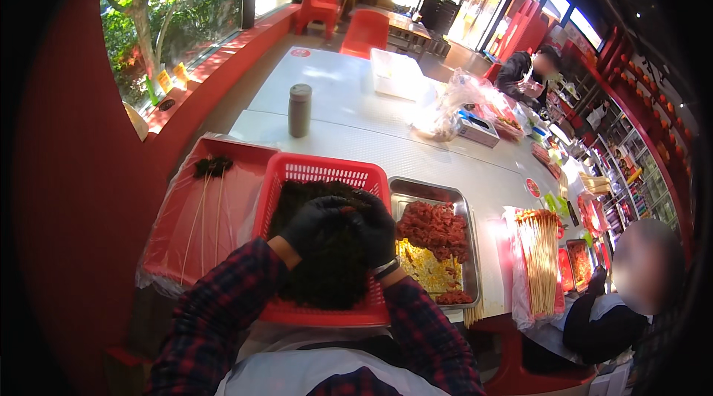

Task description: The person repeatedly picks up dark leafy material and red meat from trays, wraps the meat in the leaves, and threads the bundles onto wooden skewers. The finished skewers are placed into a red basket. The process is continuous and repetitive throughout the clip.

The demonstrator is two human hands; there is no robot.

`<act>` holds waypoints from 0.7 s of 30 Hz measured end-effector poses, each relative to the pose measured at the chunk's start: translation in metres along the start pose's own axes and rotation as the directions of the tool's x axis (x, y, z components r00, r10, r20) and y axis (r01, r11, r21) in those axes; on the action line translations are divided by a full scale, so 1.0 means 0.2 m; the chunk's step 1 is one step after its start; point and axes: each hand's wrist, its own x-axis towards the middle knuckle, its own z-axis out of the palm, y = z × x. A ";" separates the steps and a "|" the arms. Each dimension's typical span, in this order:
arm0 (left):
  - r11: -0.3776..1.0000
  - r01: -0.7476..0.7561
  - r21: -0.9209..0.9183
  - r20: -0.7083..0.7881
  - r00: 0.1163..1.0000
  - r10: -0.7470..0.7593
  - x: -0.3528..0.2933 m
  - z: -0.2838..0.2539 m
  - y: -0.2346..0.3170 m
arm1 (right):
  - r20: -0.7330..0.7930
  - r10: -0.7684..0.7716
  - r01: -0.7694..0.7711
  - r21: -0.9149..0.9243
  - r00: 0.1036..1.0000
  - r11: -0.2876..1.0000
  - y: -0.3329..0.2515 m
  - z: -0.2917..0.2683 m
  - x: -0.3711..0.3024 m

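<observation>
Both my hands wear black gloves and meet above a red perforated basket (327,314) heaped with dark green leafy greens (319,284). My left hand (313,224) and my right hand (373,232) are closed, fingertips together. A small reddish bit shows between them; the rest of what they hold is hidden. Just right of the basket lies a steel tray (475,247) with minced red meat (434,226) and a yellow chopped filling (427,268). Left of it, a plastic-lined red tray (167,229) carries a few wooden skewers (200,214) with dark green bundles (213,166) at their far ends.
A grey-green tumbler (299,111) stands beyond the basket. Farther back are a white box (396,73), plastic bags (442,110) and a glove or tissue box (477,128). Many loaded skewers (540,262) lie at right, beside a seated person (624,314). Another person (527,76) works at the far end.
</observation>
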 end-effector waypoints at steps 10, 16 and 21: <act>1.000 0.004 0.016 -0.057 0.998 -0.003 0.00 -0.04 0.01 | 0.020 -0.149 0.145 -0.381 0.989 0.913 0.05 -0.01 0.00; 0.994 -0.104 0.036 -0.041 0.994 0.106 0.01 -0.02 0.04 | -0.060 0.044 -0.048 -0.069 0.997 0.996 0.00 0.02 -0.01; 0.957 -0.185 0.226 0.002 0.982 0.189 -0.02 0.02 0.07 | -0.019 0.107 -0.108 -0.061 0.994 0.992 0.03 -0.04 -0.01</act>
